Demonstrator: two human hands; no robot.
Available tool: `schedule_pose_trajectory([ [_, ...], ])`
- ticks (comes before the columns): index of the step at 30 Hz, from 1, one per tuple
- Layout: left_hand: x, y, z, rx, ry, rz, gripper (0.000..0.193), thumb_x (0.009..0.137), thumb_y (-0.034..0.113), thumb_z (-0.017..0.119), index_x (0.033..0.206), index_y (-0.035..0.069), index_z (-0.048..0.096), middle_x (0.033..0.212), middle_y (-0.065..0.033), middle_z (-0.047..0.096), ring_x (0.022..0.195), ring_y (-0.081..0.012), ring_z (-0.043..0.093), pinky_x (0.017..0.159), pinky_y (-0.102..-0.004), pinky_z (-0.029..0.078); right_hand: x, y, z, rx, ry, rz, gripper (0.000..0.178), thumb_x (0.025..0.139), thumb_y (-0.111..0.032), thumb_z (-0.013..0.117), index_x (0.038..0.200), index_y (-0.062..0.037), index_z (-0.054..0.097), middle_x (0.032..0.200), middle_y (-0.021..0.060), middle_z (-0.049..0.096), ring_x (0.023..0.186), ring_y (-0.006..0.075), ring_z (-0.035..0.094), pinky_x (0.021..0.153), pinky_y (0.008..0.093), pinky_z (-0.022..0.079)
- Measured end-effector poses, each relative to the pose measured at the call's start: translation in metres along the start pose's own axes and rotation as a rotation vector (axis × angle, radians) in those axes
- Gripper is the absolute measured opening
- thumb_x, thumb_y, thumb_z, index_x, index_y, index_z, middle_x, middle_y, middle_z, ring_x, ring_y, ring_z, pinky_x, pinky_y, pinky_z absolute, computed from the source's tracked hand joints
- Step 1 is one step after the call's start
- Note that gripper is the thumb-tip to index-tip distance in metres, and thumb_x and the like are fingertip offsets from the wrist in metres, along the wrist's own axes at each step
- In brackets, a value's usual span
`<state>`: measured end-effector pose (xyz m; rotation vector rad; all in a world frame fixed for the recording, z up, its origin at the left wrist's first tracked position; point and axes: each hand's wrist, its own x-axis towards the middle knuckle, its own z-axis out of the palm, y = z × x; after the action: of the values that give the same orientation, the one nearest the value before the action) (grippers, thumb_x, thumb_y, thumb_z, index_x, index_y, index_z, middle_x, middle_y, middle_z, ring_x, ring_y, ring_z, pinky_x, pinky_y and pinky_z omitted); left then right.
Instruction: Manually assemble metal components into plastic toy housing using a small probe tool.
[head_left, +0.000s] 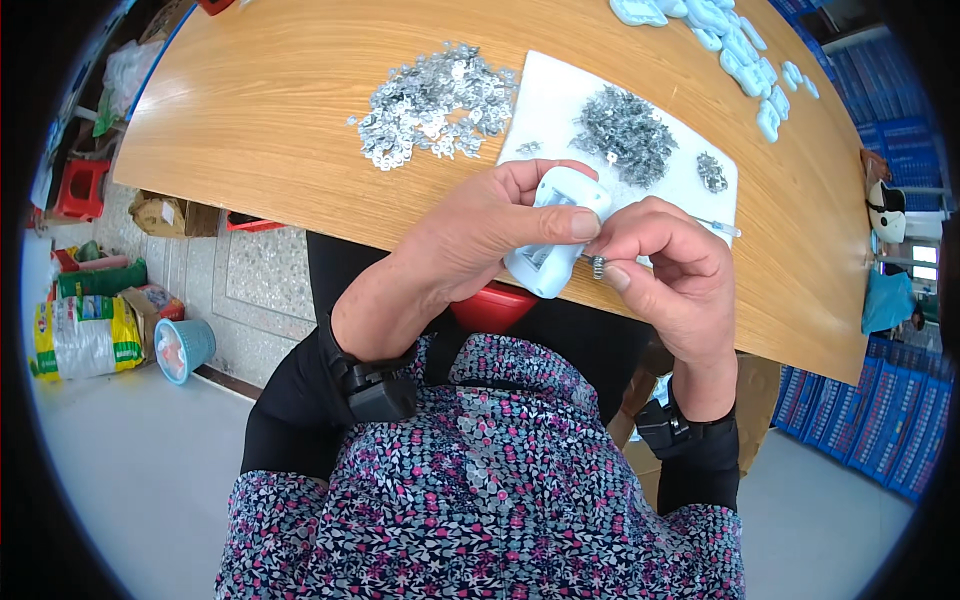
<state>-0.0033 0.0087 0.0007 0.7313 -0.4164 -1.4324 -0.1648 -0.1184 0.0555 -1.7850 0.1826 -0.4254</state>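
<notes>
My left hand (480, 215) grips a light blue plastic casing (574, 187) with a rectangular recess in its face, the thumb laid across its middle. Close to the casing's right side, my right hand (685, 265) pinches a small metal coil spring (598, 267) between thumb and fingertips. Whether the spring touches the casing I cannot tell. Beyond my hands lies a white sheet (535, 95) bearing a heap of grey metal springs (625, 135) and a smaller metal pile (711, 172). To its left is a spread heap of flat silver metal pieces (435, 105).
More light blue casings (742, 62) lie at the table's far right. A thin tool with a pale blue end (722, 228) rests at the sheet's right edge. The wooden table's (255, 120) near edge runs under my hands. Blue crates (870, 420) are stacked at right; a blue bin (185, 350) stands left.
</notes>
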Motion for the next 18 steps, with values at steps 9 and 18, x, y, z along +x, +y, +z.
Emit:
schedule_pose_trajectory([
  [9,0.004,-0.008,0.008,-0.073,0.054,-0.004,0.036,0.099,0.022,0.061,0.130,0.005,0.056,0.113,-0.0071,0.065,0.099,-0.0143,0.066,0.085,-0.0303,0.057,-0.001,0.013,-0.004,0.007,-0.026,0.010,0.008,0.080,0.000,0.072,0.088,-0.0009,0.069,0.088,0.0053,0.067,0.083,0.0170,0.061,0.078,0.0302,0.046],
  [18,-0.003,0.001,0.013,0.015,0.079,-0.130,0.061,0.109,0.048,0.021,0.142,0.005,0.048,0.113,-0.0088,0.065,0.091,-0.0191,0.069,0.077,-0.0330,0.060,-0.002,0.015,-0.005,0.039,0.070,0.147,0.005,0.084,-0.002,0.070,0.088,-0.0003,0.068,0.086,0.0036,0.065,0.081,0.0137,0.060,0.077,0.0278,0.046],
])
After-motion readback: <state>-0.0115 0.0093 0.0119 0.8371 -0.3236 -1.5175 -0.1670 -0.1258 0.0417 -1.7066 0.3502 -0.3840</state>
